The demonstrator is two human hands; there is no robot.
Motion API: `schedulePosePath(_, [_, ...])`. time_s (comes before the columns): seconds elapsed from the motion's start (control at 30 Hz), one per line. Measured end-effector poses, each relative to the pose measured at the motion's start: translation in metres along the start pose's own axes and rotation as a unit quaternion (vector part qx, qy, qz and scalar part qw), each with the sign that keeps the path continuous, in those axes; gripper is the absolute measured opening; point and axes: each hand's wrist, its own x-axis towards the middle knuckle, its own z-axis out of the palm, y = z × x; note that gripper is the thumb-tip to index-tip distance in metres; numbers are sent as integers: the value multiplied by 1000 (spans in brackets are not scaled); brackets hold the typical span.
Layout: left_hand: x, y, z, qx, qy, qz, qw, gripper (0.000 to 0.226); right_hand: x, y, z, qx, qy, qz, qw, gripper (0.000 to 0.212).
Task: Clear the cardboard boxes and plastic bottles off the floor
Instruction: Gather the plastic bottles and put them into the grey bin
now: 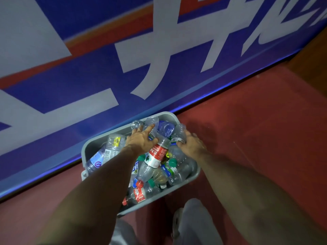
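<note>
Against the foot of the blue banner (106, 71), the grey tub (195, 175) sat on the red floor (256, 124), heaped with plastic bottles (157, 155). The left hand (139, 141) lay spread flat on the heap, probably pressing it down for room. The right hand (192, 145) curled round a clear bottle (179, 131) at the rim, likely tucking it in. Its fingertips were hidden, the arms covered part of the tub, and no cardboard boxes showed.

red bottle label (156, 155), reads Nongfu

Bin (89, 145) crammed with bottles (155, 156), banner wall (88, 76) behind, floor (256, 121) open rightward
</note>
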Motion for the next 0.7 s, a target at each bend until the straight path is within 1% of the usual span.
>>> schedulePosePath(0.13, [-37,13,-29,-2,16,0,1000,75,-39,-16,-33,-6,-10,-3,1000,75])
schedulePosePath(0.23, [-74,27,-67,17,23,-7,1000,76,-79,-36,-69,-10,-18,-11,1000,75])
schedulePosePath(0.3, [-102,37,-95,29,40,2,999,74,-112,-51,-99,-15,-8,-11,1000,74])
schedulePosePath(0.4, [-149,55,-141,32,70,29,997,72,-164,-72,-141,-10,20,0,1000,74])
schedulePosePath(0.53, [-207,74,-197,47,87,70,993,70,-233,-95,-189,-13,75,29,997,70])
schedulePosePath(0.6, [-235,85,-220,44,91,107,989,71,-274,-100,-209,-22,80,61,995,77])
schedulePosePath(0.7, [-275,110,-243,53,102,164,980,72,-336,-94,-227,-17,107,100,989,84])
